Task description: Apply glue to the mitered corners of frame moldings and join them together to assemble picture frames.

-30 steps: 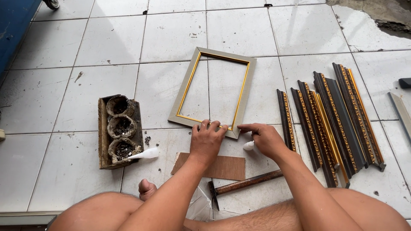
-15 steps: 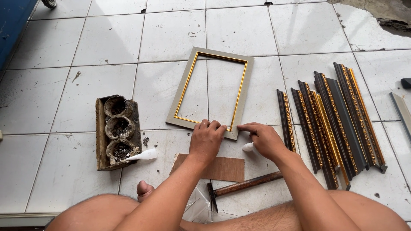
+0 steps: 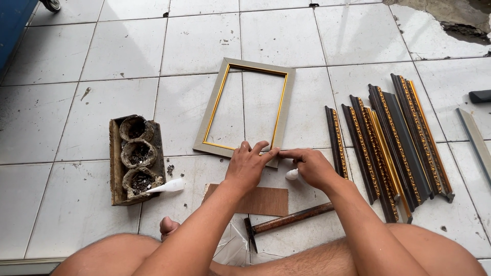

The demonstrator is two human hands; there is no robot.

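Observation:
A grey picture frame with a gold inner edge lies flat on the white tiled floor. My left hand rests on its near rail, fingers spread over the near right corner. My right hand is beside it, index finger pointing left and touching the same corner. A small white object sits under my right palm; I cannot tell if the hand grips it. A brown board and a hammer lie just in front of my legs.
A wooden tray with three crusted bowls of small bits stands at the left, a white tube beside it. Several dark gold-trimmed moulding strips lie at the right. A grey bar lies at the far right. Clear plastic sits by my knee.
My right index finger has stretched left and now meets my left fingers at the frame's near corner. The frame itself has stayed where it was.

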